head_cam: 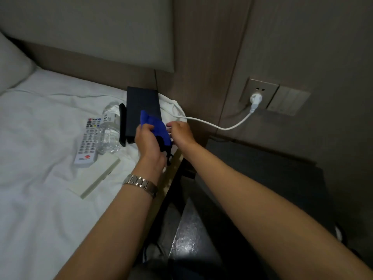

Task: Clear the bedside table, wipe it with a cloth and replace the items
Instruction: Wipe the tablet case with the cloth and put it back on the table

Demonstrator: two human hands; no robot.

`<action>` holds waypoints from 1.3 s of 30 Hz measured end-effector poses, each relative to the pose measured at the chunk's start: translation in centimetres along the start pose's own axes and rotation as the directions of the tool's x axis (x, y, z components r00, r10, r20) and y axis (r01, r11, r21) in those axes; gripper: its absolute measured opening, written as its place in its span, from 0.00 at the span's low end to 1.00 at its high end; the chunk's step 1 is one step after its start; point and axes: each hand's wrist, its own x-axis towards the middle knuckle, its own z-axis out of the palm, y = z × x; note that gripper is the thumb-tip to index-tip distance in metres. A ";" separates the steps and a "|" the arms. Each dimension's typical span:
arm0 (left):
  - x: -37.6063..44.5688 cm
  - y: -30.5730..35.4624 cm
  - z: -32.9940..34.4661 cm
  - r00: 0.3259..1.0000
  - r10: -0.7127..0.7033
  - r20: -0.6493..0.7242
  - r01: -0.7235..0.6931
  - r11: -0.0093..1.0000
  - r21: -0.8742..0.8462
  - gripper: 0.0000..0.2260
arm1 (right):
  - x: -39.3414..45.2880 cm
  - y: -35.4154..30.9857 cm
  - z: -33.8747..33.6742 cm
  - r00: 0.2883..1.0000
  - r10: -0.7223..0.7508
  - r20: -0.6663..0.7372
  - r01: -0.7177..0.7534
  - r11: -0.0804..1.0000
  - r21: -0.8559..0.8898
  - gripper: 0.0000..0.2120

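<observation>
My left hand grips a blue cloth over the right edge of the bed. My right hand is just beside it, fingers pinching at the cloth's right side. On the white sheet lie a dark flat box, a slim black item, a clear water bottle, a white remote control and a pale flat book-like item. The dark bedside table stands to the right of my arms, its top in shadow.
A white cable runs from a wall socket plug down onto the bed by the box. A pillow lies at far left. The padded headboard and wood wall panels stand behind.
</observation>
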 end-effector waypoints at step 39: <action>-3.6 2.1 -0.4 0.973 -0.002 -0.231 -0.002 1.000 -0.020 0.05 | 0.1 1.9 -2.0 0.953 0.134 0.272 -0.252 0.851 0.462 0.16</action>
